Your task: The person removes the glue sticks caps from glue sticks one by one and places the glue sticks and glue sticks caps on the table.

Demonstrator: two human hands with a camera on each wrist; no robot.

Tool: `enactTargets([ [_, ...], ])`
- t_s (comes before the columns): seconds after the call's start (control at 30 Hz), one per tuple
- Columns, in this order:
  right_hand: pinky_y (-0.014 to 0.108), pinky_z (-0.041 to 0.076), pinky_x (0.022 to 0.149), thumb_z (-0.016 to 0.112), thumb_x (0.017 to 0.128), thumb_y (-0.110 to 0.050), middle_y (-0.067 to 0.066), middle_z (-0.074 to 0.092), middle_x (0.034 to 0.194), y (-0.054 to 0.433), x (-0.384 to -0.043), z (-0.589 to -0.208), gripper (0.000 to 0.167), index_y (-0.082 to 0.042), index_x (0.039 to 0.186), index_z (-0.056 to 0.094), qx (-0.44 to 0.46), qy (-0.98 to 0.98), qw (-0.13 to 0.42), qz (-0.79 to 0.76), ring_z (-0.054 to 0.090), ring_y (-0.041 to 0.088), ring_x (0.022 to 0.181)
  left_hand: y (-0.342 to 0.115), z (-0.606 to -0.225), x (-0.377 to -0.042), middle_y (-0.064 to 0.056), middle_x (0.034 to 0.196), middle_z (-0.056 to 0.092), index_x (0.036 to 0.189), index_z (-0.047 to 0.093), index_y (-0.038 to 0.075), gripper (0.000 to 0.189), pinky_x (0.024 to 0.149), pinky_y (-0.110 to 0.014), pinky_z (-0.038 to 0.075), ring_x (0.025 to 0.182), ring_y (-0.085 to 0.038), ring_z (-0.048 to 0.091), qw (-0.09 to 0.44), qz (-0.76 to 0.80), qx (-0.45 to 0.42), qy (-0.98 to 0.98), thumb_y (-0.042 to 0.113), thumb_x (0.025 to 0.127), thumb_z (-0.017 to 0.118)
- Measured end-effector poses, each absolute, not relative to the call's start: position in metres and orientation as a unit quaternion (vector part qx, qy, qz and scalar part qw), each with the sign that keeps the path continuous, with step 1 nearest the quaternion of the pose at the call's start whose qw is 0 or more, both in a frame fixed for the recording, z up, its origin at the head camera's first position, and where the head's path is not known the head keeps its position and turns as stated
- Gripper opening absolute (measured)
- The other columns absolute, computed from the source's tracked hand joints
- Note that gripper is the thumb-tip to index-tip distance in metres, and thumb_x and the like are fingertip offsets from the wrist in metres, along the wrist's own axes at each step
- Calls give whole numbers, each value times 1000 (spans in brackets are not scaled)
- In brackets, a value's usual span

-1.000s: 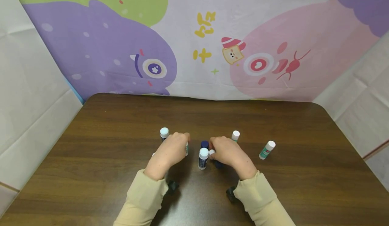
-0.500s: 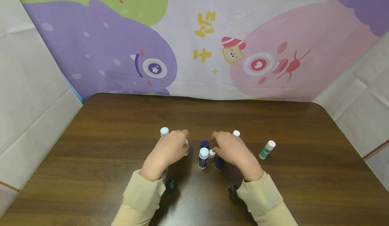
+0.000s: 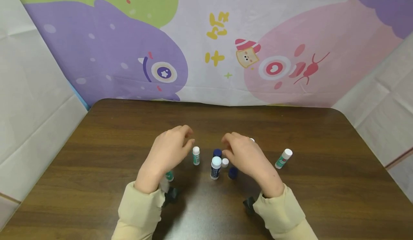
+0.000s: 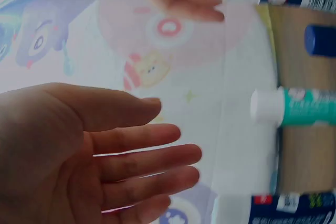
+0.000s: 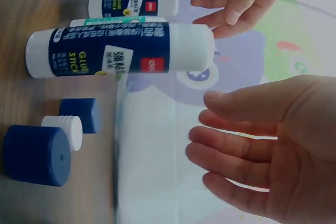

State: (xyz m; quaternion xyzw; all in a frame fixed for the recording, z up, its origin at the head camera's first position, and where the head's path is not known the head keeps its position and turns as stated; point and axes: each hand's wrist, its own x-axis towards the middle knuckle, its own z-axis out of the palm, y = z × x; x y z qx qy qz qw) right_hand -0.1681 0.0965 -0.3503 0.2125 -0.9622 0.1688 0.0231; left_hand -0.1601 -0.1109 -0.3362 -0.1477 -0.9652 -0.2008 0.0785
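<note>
Holding left hand (image 3: 168,149) and right hand (image 3: 244,153) apart, loosely spread and gripping nothing, around centre of head view. Showing navy-labelled glue stick (image 3: 215,169) upright at lower centre, beside white cap (image 3: 225,162) and navy cap (image 3: 232,173), probably grouped for easy reach.

6 glue sticks (image 3: 215,169), 2 blue caps (image 5: 35,155), 1 white cap (image 3: 225,162), 2 hands (image 3: 167,148), 1 table (image 3: 145,120)

The navy glue stick (image 3: 215,172) bears print too small to read in the head view. Right of it, the right hand (image 3: 246,156) mostly hides a white cap (image 3: 252,139); left of it, the left hand (image 3: 164,152) covers part of a green stick (image 3: 169,176).
</note>
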Motion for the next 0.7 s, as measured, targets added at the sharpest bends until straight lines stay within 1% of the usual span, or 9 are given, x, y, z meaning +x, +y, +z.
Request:
enactTargets([
  [0.1,29,46,65,65,82,-14,-2,59,85,94,-165,-348,18,-10,99,63,225,-954,58,188,54,10,71,-117,-333,-161,-3,92,65,99,63,9,18,69,-38,48,76,-19,61,98,-204,-142,-964,20,86,60],
  [0.23,30,46,68,63,84,-12,-3,60,86,88,-162,-345,13,-10,96,63,244,-941,97,214,54,9,70,-122,-331,-161,-1,90,65,98,63,9,16,67,-36,47,73,-17,60,110,-207,-139,-962,20,85,61],
  [0.43,29,45,71,64,83,-11,-6,59,86,81,-156,-342,11,-13,94,64,277,-919,143,240,57,8,75,-125,-329,-162,1,88,66,93,64,12,12,66,-36,47,71,-16,60,122,-216,-134,-960,18,84,61],
  [0.53,30,45,75,64,82,-11,-6,60,86,76,-153,-341,11,-14,93,64,296,-911,150,247,58,8,78,-126,-331,-163,3,88,66,92,64,13,10,64,-34,46,68,-13,59,120,-222,-134,-958,18,85,59],
  [0.7,29,44,75,64,83,-10,-7,59,86,66,-149,-340,11,-12,93,64,323,-902,142,250,56,8,75,-137,-337,-160,4,86,65,92,65,14,11,63,-34,45,68,-11,58,119,-228,-128,-958,19,85,57],
])
